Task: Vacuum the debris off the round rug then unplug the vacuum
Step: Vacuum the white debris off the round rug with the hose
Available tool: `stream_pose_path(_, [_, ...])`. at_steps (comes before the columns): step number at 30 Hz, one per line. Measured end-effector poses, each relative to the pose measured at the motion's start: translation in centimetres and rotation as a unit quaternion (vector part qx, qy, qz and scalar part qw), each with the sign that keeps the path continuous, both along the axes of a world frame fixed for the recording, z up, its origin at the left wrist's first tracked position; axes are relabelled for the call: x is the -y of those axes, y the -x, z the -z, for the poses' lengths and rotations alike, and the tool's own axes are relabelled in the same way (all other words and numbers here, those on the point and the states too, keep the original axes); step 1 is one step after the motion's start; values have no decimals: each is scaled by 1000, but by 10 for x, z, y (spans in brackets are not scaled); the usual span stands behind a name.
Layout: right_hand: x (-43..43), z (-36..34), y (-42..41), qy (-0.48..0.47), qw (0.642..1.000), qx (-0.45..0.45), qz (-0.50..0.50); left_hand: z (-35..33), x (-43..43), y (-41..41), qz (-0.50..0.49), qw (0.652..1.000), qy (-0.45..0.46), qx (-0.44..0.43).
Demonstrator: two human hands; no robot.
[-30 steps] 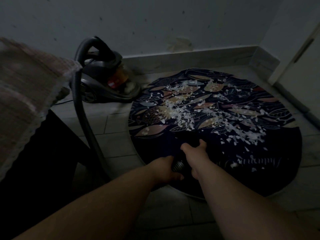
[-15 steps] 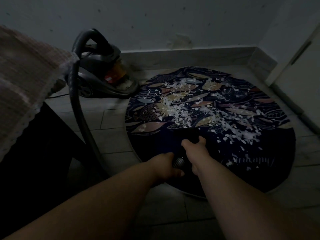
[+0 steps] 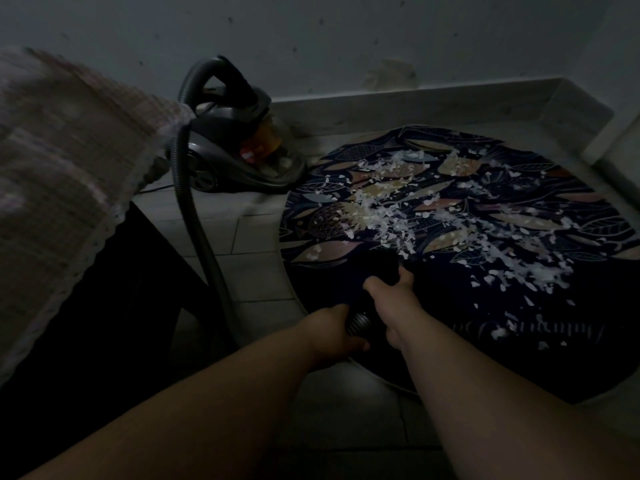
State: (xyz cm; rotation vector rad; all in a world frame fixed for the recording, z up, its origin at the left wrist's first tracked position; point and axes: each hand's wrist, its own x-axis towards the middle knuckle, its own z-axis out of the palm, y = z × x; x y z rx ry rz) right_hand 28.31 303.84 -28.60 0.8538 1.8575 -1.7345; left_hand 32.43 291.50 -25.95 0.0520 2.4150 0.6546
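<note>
A dark round rug [image 3: 571, 358] with a leaf pattern lies on the tiled floor, strewn with white debris [image 3: 391, 216] across its middle. The black vacuum nozzle [image 3: 381, 265] rests on the rug's near left part, just before the debris. My right hand [image 3: 391, 299] grips the nozzle's handle from behind. My left hand [image 3: 332, 337] grips the ribbed hose [image 3: 358, 323] right behind it. The grey hose [image 3: 194, 216] loops back to the canister vacuum [image 3: 239, 150] standing by the wall at the rug's far left. No plug is in sight.
A table with a pale lace-edged cloth [image 3: 62, 174] stands at the left, dark beneath. A thin cord [image 3: 156, 189] runs on the floor behind the hose. A skirting board [image 3: 433, 102] lines the wall. A door frame [image 3: 620, 140] stands at the right.
The nozzle and both hands have pushed a little forward over the rug toward the debris. The near strip of rug has fewer flakes.
</note>
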Motion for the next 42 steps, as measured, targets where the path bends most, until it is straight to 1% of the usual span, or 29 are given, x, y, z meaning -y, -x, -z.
stream_pose_path(8, [34,4,10,46,997,9,-58,-3,33,-5,-50,999,8,-4])
stream_pose_path(12, [46,9,10,52,997,0,-61,-3,42,-8,-74,997,1,3])
stream_pose_path(16, [47,9,13,35,999,-15,-30,0,41,-3,-82,996,-20,11])
stream_pose_path(20, [36,7,19,10,1000,-14,17,-2,30,6,-42,999,1,-21])
stream_pose_path(24, [18,8,25,-11,998,-5,64,0,14,19,-20,1000,-10,-19])
stream_pose_path(26, [13,10,28,-10,997,-3,70,2,10,24,-16,1000,-11,-14])
stream_pose_path(34, [30,10,37,17,1000,5,-9,3,24,24,-60,998,-12,-17])
stream_pose_path(42, [25,6,27,7,1000,-5,-7,-1,20,10,-58,998,-8,-22])
